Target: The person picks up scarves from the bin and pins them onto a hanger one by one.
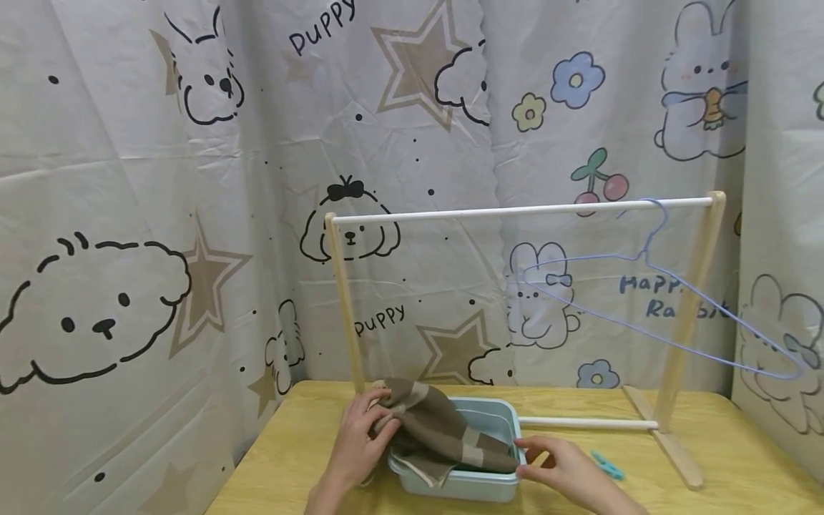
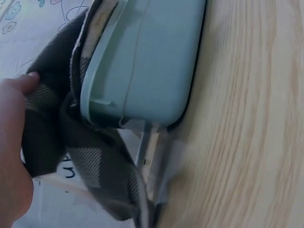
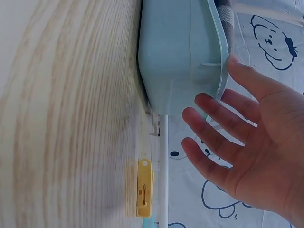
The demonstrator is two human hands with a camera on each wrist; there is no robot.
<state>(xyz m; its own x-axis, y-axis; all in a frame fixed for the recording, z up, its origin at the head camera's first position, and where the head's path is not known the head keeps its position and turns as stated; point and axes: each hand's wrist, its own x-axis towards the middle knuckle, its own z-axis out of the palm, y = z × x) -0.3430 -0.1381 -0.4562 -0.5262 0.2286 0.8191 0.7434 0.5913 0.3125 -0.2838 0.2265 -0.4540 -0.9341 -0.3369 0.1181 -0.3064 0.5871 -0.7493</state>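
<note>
A brown cloth with pale bands (image 1: 444, 425) is draped over the left side of a light blue plastic basin (image 1: 473, 486). My left hand (image 1: 360, 436) pinches the bunched upper left part of the cloth. In the left wrist view part of the cloth (image 2: 92, 166) hangs outside the basin's end, with the thumb of my left hand (image 2: 14, 147) lying on a fold. At the basin's right end is my right hand (image 1: 560, 465), its thumb tip at the rim. The right wrist view shows this hand (image 3: 256, 147) with fingers spread and loosely bent beside the basin wall (image 3: 178, 61).
Behind the basin stands a wooden rack with a white top rail (image 1: 450, 213) and a lower rail (image 1: 586, 424). A lilac hanger (image 1: 644, 255) hangs at its right. On the table (image 1: 277, 465) lie a teal clothespin (image 1: 607, 465) and a yellow clothespin (image 3: 144, 187). Printed curtains surround it.
</note>
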